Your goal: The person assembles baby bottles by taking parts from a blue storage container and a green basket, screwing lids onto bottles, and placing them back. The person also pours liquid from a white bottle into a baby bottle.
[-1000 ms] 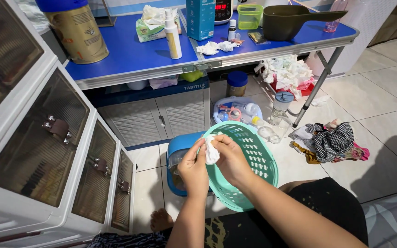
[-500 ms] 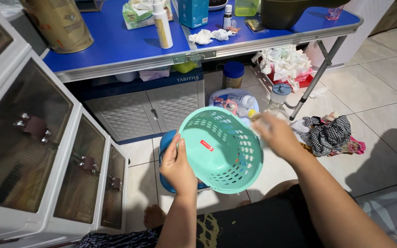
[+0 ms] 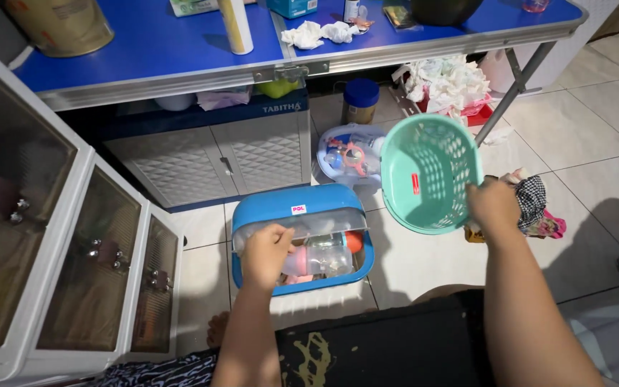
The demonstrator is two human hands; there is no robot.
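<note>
One basket point(image 3: 430, 172), one blue box point(image 3: 302, 215).

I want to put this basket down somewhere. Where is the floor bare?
Bare tiles lie between the blue box and the right hand with the basket, and far right past the table leg. Crowded: under the table, with a bottle tub, jar and cloths.

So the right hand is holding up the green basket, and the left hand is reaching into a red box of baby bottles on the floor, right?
Nearly. The box is blue, not red, as the head view shows. The rest holds: the right hand holds up the green basket, and the left hand reaches into that box of baby bottles on the floor.
</note>
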